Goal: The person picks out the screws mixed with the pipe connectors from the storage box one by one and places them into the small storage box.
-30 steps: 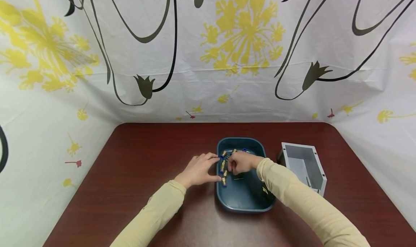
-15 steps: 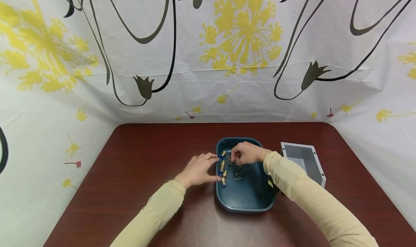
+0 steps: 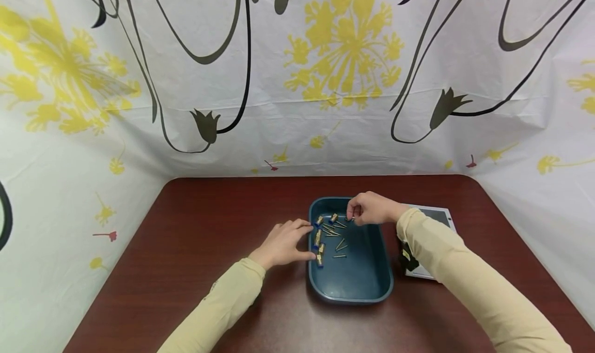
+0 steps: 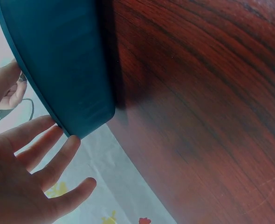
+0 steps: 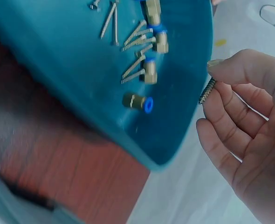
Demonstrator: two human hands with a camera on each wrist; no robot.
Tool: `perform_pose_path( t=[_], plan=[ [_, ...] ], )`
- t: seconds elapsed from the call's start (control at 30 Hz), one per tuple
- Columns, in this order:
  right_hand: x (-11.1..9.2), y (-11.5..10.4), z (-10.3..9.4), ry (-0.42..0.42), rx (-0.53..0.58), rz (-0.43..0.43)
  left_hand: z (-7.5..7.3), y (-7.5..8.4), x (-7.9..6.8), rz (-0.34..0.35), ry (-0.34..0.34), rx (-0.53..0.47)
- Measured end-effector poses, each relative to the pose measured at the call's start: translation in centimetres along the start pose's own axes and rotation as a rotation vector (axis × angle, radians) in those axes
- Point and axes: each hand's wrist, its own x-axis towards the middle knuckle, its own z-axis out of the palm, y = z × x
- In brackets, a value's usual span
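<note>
My right hand (image 3: 373, 208) is over the far right corner of a dark teal tray (image 3: 360, 283). Its thumb and fingers pinch a short threaded screw (image 5: 207, 91), which shows beside the rim in the right wrist view. Along the tray's left rim lies my left hand (image 3: 282, 243), fingers spread and fairly straight; in the left wrist view its fingertips touch the upper edge. Several loose screws (image 3: 331, 230) are scattered on the tray floor. Brass fittings with blue collars, one being this fitting (image 5: 136, 101), line mostly the tray's left side.
To the tray's right stands a grey box (image 3: 443, 216), largely covered by my right sleeve (image 3: 446, 255). The tray sits on a dark reddish wooden table (image 3: 223, 208). A patterned white cloth (image 3: 260, 110) hangs behind and at the sides.
My right hand has moved right and back from among the fittings and screws, uncovering them, to the tray's far right corner. My left hand keeps its place.
</note>
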Motion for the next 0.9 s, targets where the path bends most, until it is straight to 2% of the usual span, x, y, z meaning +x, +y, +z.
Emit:
perform_pose_path(
  t=[0.43, 0.9],
  plan=[
    [-3.4, 2.1, -2.6, 0.076, -0.001, 0.088, 0.2, -0.1, 0.0, 0.001, 0.003, -0.004],
    [-7.5, 4.9, -4.6, 0.126, -0.071, 0.156, 0.0, 0.0, -0.1, -0.001, 0.004, 0.005]
  ],
)
